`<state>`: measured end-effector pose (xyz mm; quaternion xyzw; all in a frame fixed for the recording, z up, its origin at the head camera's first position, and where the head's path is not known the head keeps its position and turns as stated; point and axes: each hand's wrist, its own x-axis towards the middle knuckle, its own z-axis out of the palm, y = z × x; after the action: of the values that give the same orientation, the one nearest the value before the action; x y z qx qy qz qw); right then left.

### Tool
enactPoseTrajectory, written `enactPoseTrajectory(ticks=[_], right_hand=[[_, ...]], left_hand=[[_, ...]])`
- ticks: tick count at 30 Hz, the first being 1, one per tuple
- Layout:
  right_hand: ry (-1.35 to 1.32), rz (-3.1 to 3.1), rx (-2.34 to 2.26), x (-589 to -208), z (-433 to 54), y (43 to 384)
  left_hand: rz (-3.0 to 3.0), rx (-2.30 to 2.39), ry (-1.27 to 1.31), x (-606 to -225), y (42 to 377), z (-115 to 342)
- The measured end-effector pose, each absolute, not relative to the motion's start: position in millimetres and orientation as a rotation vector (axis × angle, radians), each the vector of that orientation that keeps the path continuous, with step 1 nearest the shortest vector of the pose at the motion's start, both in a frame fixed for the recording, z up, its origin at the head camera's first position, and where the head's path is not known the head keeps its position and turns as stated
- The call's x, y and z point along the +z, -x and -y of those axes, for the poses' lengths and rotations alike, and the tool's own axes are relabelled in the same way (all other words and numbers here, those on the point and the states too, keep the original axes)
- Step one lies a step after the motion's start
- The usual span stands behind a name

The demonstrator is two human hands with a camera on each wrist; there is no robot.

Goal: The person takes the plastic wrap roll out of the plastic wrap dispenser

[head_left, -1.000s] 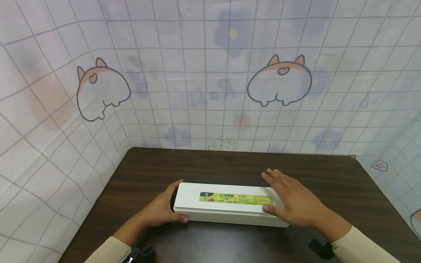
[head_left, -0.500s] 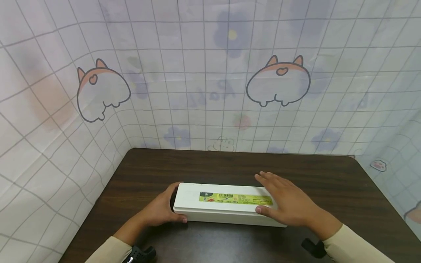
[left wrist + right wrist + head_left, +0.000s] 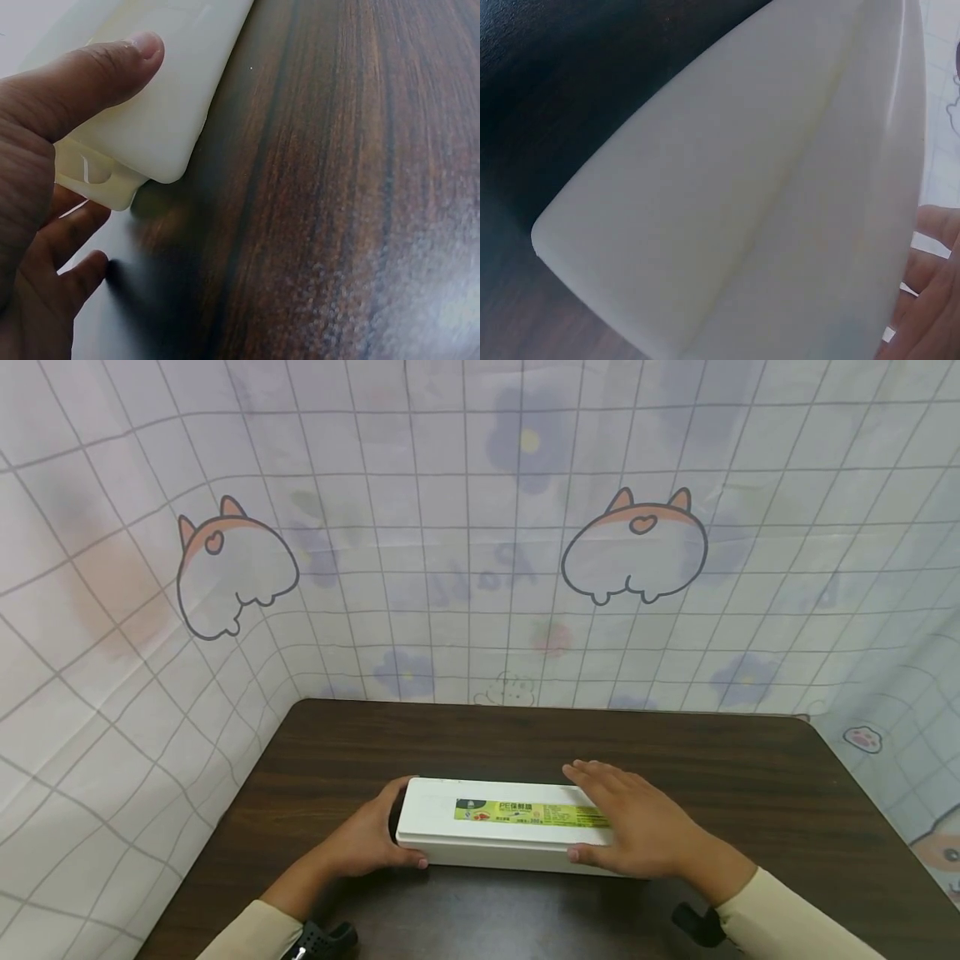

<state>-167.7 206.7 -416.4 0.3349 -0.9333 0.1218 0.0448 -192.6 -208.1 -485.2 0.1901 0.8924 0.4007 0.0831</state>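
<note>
A long white cling film box point(image 3: 510, 858) with a green and yellow label lies crosswise on the dark wood table. Its left end sits within my left hand point(image 3: 369, 837), thumb on the front side and fingers round behind. The left wrist view shows that thumb point(image 3: 112, 71) laid on the box's pale wall, near a cut-out at the end. Over the right part of the box is my right hand point(image 3: 648, 831), fingers fairly straight and reaching past the far edge, thumb at the front edge. It covers the label's right end. In the right wrist view, its fingers point(image 3: 934, 285) show beside the box.
The dark wood table point(image 3: 525, 727) carries the box near its middle. A white gridded cloth point(image 3: 480, 527) with cartoon animals and flowers rises behind the table and along both sides. Dark straps with small devices point(image 3: 322, 939) sit on both wrists.
My right hand has shifted left along the box, from its right end further onto the lid. The left hand and the box stay in place.
</note>
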Motion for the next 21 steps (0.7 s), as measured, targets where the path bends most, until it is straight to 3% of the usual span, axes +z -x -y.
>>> enactPoseTrajectory(ticks=[21], right_hand=[[-1.106,2.859,0.265,-427,-189,176]], left_hand=[[-2.635,1.217,-0.574,-483,191,208]])
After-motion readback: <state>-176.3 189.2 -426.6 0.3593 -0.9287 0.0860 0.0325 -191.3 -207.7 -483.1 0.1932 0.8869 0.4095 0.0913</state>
